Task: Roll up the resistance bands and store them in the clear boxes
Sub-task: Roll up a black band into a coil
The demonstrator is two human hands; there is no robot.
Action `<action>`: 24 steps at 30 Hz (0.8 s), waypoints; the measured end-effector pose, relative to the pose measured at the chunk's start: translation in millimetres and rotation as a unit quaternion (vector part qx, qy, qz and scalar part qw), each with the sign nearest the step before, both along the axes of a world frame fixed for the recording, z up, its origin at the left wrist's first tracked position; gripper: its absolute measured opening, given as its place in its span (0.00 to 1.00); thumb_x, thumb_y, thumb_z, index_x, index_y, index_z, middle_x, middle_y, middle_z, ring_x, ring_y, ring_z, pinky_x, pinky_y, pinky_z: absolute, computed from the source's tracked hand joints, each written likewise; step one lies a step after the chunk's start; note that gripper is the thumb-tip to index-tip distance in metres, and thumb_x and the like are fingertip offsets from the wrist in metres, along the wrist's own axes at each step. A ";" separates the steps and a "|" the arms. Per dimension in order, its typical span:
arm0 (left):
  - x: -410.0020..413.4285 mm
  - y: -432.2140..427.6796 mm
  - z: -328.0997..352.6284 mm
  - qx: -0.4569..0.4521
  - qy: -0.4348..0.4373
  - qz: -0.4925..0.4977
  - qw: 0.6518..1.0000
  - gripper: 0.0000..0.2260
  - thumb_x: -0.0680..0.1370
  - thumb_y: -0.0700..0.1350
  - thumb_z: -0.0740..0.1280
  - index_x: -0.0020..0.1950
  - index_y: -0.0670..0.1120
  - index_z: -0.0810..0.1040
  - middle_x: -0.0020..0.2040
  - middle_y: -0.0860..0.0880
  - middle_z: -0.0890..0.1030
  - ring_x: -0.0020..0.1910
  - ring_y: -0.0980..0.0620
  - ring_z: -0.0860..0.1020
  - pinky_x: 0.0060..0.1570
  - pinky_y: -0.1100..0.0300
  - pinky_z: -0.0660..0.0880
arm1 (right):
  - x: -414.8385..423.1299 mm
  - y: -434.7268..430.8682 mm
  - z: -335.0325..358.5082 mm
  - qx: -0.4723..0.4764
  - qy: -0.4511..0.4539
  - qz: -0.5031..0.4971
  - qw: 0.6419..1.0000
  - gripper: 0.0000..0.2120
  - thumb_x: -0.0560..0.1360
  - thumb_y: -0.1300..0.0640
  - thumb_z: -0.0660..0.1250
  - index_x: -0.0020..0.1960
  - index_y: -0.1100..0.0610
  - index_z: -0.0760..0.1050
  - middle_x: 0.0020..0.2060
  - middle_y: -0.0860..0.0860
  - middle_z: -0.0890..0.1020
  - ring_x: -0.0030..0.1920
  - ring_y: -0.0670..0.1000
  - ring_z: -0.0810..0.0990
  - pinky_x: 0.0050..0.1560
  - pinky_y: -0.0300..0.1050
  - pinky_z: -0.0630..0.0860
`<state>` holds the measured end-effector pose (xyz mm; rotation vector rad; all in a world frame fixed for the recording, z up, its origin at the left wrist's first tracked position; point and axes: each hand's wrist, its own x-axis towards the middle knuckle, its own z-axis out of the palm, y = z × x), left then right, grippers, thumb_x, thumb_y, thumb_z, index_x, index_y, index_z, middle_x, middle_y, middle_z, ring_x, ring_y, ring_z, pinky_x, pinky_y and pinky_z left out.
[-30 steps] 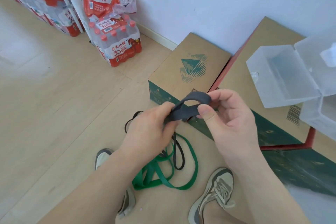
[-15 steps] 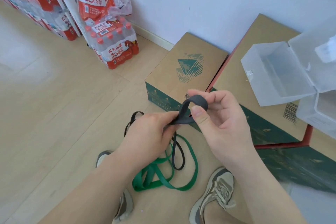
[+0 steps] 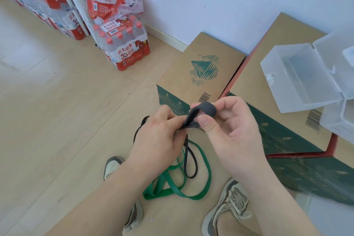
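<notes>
Black rubber is what you hold now: the black band (image 3: 203,113) is in the air between your two hands, above the floor, near the middle of the view. Your right hand (image 3: 229,130) pinches the small first loop of the roll between thumb and forefinger, so this grip is narrow and closed on the band. Your left hand (image 3: 159,136), at 9 o'clock from the loop, pinches the flat strip just where it leaves the roll, also with a narrow grip. The rest of the black band hangs down to the floor at 6 o'clock and lies partly across the green band (image 3: 183,184), which is loose and not rolled.

I judge this band to be light, soft and elastic, with a rubbery face that does not slide easily. It has no stiffness, so the roll will probably spring open if you release the pinch. Take hold on the flat faces of the roll, thumb on one side and finger on the other. Let the left hand feed the strip flat, without twist and with only a little tension. Too much pull would stretch it, and the roll could become loose afterwards.

The clear box (image 3: 298,76) stands open on a cardboard carton (image 3: 251,82) at 2 o'clock, and nothing shows inside it. The rolling seems only at its beginning, because most of the length is on the floor.
</notes>
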<state>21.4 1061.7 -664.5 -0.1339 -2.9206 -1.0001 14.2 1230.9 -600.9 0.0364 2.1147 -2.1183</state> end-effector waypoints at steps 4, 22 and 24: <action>1.0 -0.4 -1.7 -0.021 -0.008 -0.053 0.998 0.13 0.82 0.50 0.60 0.66 0.55 0.75 0.60 0.52 0.77 0.55 0.48 0.76 0.51 0.54 0.75 | -3.4 -0.7 -1.7 -0.063 -0.017 -0.033 0.997 0.10 0.77 0.64 0.72 0.53 0.59 0.72 0.53 0.61 0.86 0.55 0.60 0.87 0.59 0.60 0.83; 0.4 -7.7 14.4 0.102 -0.026 -0.093 0.990 0.21 0.78 0.54 0.70 0.70 0.54 0.76 0.49 0.55 0.84 0.48 0.53 0.82 0.50 0.50 0.80 | -8.4 32.1 -19.5 0.324 0.026 0.122 0.938 0.09 0.69 0.57 0.82 0.40 0.48 0.82 0.53 0.36 0.85 0.58 0.34 0.80 0.56 0.20 0.67; -1.1 -7.6 21.2 0.179 -0.064 -0.048 0.981 0.17 0.74 0.51 0.77 0.60 0.55 0.78 0.46 0.56 0.85 0.47 0.54 0.83 0.51 0.51 0.80 | -8.3 32.7 -16.3 0.288 0.005 0.141 0.947 0.10 0.71 0.60 0.80 0.43 0.48 0.81 0.50 0.37 0.86 0.56 0.37 0.83 0.56 0.24 0.72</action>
